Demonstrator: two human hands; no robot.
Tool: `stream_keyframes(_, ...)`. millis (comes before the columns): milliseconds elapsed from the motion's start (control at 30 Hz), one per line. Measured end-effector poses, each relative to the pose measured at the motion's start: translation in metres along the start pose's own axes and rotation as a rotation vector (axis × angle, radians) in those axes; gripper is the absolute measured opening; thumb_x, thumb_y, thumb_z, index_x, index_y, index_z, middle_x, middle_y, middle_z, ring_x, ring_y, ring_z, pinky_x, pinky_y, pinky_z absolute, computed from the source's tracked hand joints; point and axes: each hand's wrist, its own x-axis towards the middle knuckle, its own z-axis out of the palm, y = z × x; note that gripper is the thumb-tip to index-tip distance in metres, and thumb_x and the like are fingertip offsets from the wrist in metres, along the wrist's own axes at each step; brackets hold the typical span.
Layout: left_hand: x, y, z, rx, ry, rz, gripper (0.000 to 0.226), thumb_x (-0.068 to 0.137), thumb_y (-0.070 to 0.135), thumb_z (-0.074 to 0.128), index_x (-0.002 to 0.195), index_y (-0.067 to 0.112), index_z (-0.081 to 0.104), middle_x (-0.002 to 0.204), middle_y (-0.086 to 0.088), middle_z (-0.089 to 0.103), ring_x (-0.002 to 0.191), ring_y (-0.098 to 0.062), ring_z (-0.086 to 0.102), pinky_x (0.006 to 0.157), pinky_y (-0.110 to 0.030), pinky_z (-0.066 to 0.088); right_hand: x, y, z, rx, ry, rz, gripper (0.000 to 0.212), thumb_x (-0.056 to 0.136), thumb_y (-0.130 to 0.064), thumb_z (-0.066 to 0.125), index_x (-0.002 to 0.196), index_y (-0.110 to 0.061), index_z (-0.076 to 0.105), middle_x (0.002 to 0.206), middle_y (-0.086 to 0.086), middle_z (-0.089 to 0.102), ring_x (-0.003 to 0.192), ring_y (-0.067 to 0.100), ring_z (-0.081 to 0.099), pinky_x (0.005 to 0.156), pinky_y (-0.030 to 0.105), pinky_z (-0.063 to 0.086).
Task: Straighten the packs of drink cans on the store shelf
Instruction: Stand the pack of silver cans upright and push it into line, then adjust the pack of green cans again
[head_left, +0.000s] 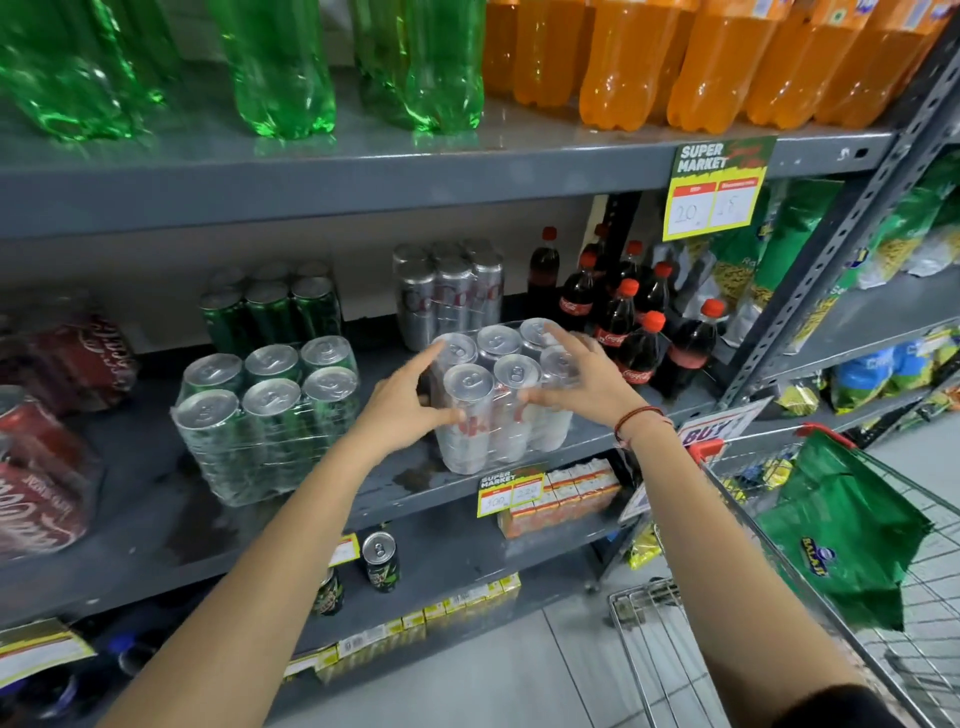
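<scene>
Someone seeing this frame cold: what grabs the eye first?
Both hands, left hand and right hand, clasp a shrink-wrapped silver can pack at the front edge of the middle shelf. Next come the green bottles and orange bottles lining the shelf above. A green can pack stands to the left of the silver one.

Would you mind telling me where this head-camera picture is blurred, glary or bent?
Head view: the wide lens bows the grey shelf edge and tilts the upright post; the red packs at the left edge and the green bag are smeared; both hands, left hand and right hand, look slightly soft; ceiling light glints on the silver can pack and orange bottles.
</scene>
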Motion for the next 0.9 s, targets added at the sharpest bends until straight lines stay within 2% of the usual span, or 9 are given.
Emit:
stream_keyframes(100, -0.014, 0.004, -0.045, 0.045, 0.242, 0.115, 0.072, 0.077, 0.024, 0.074, 0.139, 0.031, 0.038, 0.146, -0.006, 0.042, 0.129, -0.029, 0.045, 0.105, -0.046, 0.04, -0.004, -0.034, 0.004, 0.072, 0.174, -0.095, 0.09, 0.069, -0.05, 0.076, 0.144, -0.029, 0.031, 0.153, 0.009, 0.022, 0.14, 0.024, 0.027, 0.107, 0.031, 0.026)
stream_keyframes(200, -0.019, -0.007, -0.091, 0.279, 0.453, 0.046, 0.075, 0.072, 0.048, 0.071, 0.138, 0.03, 0.04, 0.139, -0.017, 0.047, 0.13, -0.04, 0.04, 0.105, -0.053, 0.036, 0.0, -0.078, 0.023, 0.058, 0.211, -0.216, 0.082, 0.073, -0.049, 0.073, 0.142, -0.025, 0.035, 0.15, 0.009, 0.026, 0.139, 0.025, 0.028, 0.113, 0.036, 0.026)
stream_keyframes(300, -0.026, -0.038, -0.124, 0.33, 0.394, -0.169, 0.101, 0.054, 0.074, 0.066, 0.141, 0.042, 0.026, 0.152, -0.017, 0.029, 0.14, -0.041, 0.02, 0.108, -0.061, 0.027, 0.015, -0.115, 0.059, 0.069, 0.128, -0.285, 0.074, 0.077, -0.05, 0.068, 0.139, -0.022, 0.039, 0.145, 0.012, 0.036, 0.138, 0.027, 0.031, 0.113, 0.04, 0.029)
stream_keyframes(367, -0.034, -0.057, -0.133, 0.326, 0.348, -0.242, 0.107, 0.057, 0.067, 0.072, 0.145, 0.042, 0.016, 0.157, -0.018, 0.007, 0.144, -0.041, 0.003, 0.111, -0.062, 0.019, 0.027, -0.13, 0.089, 0.027, -0.02, -0.28, 0.071, 0.084, -0.051, 0.059, 0.143, -0.022, 0.034, 0.149, 0.012, 0.035, 0.141, 0.028, 0.027, 0.112, 0.036, 0.025)
stream_keyframes(433, -0.042, -0.071, -0.136, 0.268, 0.312, -0.292, 0.113, 0.059, 0.055, 0.078, 0.147, 0.039, 0.011, 0.158, -0.017, -0.006, 0.144, -0.038, -0.003, 0.114, -0.056, 0.017, 0.037, -0.136, 0.118, -0.014, -0.205, -0.225, 0.077, 0.085, -0.052, 0.056, 0.148, -0.025, 0.022, 0.155, 0.014, 0.024, 0.145, 0.029, 0.017, 0.114, 0.036, 0.02)
stream_keyframes(533, -0.046, -0.093, -0.145, 0.171, 0.25, -0.295, 0.135, 0.037, 0.065, 0.081, 0.148, 0.037, 0.008, 0.159, -0.013, 0.009, 0.144, -0.03, 0.015, 0.113, -0.046, 0.026, 0.044, -0.144, 0.149, -0.077, -0.419, -0.156, 0.102, 0.071, -0.053, 0.073, 0.149, -0.034, 0.01, 0.159, 0.015, 0.009, 0.147, 0.03, 0.003, 0.118, 0.045, 0.018)
stream_keyframes(600, -0.051, -0.101, -0.15, 0.181, 0.19, -0.277, 0.134, 0.038, 0.061, 0.085, 0.147, 0.035, 0.013, 0.154, -0.008, 0.03, 0.139, -0.028, 0.032, 0.11, -0.042, 0.033, 0.045, -0.146, 0.165, -0.135, -0.453, -0.159, 0.113, 0.062, -0.048, 0.082, 0.149, -0.034, 0.011, 0.159, 0.014, 0.006, 0.147, 0.031, -0.002, 0.119, 0.046, 0.017)
stream_keyframes(700, -0.055, -0.105, -0.15, 0.205, 0.188, -0.265, 0.122, 0.048, 0.049, 0.087, 0.148, 0.03, 0.019, 0.144, -0.006, 0.046, 0.133, -0.027, 0.041, 0.106, -0.041, 0.038, 0.041, -0.148, 0.178, -0.126, -0.325, -0.167, 0.113, 0.057, -0.04, 0.087, 0.147, -0.032, 0.021, 0.157, 0.016, 0.015, 0.147, 0.031, 0.005, 0.116, 0.042, 0.019)
stream_keyframes(900, -0.061, -0.108, -0.147, 0.175, 0.189, -0.244, 0.123, 0.052, 0.039, 0.089, 0.149, 0.03, 0.013, 0.145, -0.012, 0.043, 0.135, -0.031, 0.036, 0.108, -0.045, 0.035, 0.03, -0.147, 0.178, -0.115, -0.248, -0.189, 0.107, 0.059, -0.04, 0.086, 0.147, -0.032, 0.025, 0.154, 0.015, 0.027, 0.147, 0.027, 0.012, 0.115, 0.037, 0.018)
